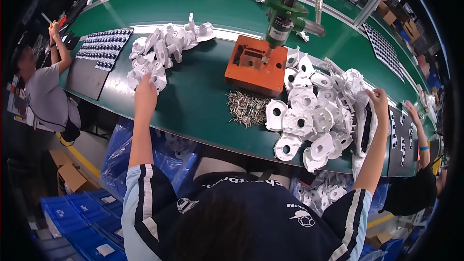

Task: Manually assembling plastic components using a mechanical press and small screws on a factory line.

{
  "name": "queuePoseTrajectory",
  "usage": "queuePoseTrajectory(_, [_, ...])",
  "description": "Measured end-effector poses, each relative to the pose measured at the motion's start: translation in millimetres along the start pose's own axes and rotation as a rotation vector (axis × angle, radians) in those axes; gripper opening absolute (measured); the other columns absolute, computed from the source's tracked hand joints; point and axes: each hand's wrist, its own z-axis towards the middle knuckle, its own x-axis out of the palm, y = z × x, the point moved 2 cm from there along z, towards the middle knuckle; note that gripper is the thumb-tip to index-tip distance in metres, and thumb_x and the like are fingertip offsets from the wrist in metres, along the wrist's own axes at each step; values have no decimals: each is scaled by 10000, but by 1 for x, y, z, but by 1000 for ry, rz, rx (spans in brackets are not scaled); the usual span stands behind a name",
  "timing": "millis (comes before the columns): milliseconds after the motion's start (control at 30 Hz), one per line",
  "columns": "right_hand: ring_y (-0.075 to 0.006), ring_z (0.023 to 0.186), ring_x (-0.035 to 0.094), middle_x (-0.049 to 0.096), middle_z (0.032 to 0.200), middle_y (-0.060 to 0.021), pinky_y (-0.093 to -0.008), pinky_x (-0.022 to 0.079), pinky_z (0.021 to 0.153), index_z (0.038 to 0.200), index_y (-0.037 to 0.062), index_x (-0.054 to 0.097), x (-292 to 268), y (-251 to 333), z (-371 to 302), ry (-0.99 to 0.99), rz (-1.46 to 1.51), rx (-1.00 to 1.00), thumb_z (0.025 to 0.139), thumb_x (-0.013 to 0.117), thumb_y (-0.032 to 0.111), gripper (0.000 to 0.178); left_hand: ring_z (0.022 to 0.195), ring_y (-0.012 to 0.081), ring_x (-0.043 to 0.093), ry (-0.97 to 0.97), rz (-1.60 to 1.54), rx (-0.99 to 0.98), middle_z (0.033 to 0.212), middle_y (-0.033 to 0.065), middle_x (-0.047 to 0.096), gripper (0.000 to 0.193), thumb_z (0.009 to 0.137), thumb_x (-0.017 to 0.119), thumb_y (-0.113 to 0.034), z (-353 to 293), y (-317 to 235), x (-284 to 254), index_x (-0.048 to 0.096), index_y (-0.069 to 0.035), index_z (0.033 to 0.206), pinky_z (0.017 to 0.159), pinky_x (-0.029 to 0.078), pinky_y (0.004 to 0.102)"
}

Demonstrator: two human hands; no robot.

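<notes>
At the near edge of the left pile of white plastic housings (168,43), my left hand (146,89) closes its fingers on one white plastic housing (157,81). My right hand (380,98) is far to the right, its fingers bent together at the upper edge of a clear plastic bag (361,116). That bag lies along a larger heap of white plastic housings (309,111), many with round holes. Between the two piles stands an orange metal fixture block (258,70) under a green press head (280,24). Loose metal pins (245,108) lie in front of the block.
Black boards with rows of small parts lie at left (104,48) and far right (384,48). A person (48,84) works at left; another person's hand (413,113) shows at right. Blue crates (77,217) stand on the floor. Behind the bench runs a green conveyor (193,5).
</notes>
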Motion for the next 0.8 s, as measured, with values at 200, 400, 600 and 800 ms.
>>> queuePoseTrajectory(200, [-139, 801, 583, 623, 917, -97, -242, 449, 727, 929, -22, 574, -25, 80, -56, -379, 46, 174, 806, 673, 384, 435, 809, 226, 622, -532, -528, -39, 902, 139, 620, 257, 933, 453, -103, -18, -25, -25, 489, -5, 1167, 716, 484, 349])
queuePoseTrajectory(400, [-111, 854, 529, 565, 935, -39, -228, 430, 768, 962, 21, 569, 52, 218, -167, -116, 1235, -24, 800, 546, 28, 164, 926, 176, 570, -44, -1747, -171, 1084, 104, 538, 224, 930, 472, -83, -50, -148, 19, 445, -22, 1143, 791, 506, 311])
queuePoseTrajectory(600, [-183, 893, 607, 571, 1020, -100, -328, 547, 732, 1069, 32, 487, 116, 311, -213, 473, 1672, 313, 929, 491, 215, 231, 1100, 213, 474, 390, -1745, 331, 1195, 153, 463, 164, 864, 431, -2, -87, -240, 42, 547, -18, 979, 954, 374, 332])
queuePoseTrajectory(800, [-140, 969, 558, 546, 1066, -62, -314, 502, 847, 1298, 17, 404, 116, 318, -244, 744, 1631, 326, 920, 479, 118, 398, 990, 288, 560, 25, -1378, 652, 1085, 210, 525, 159, 825, 403, -19, -94, -252, 42, 530, 8, 917, 895, 435, 391])
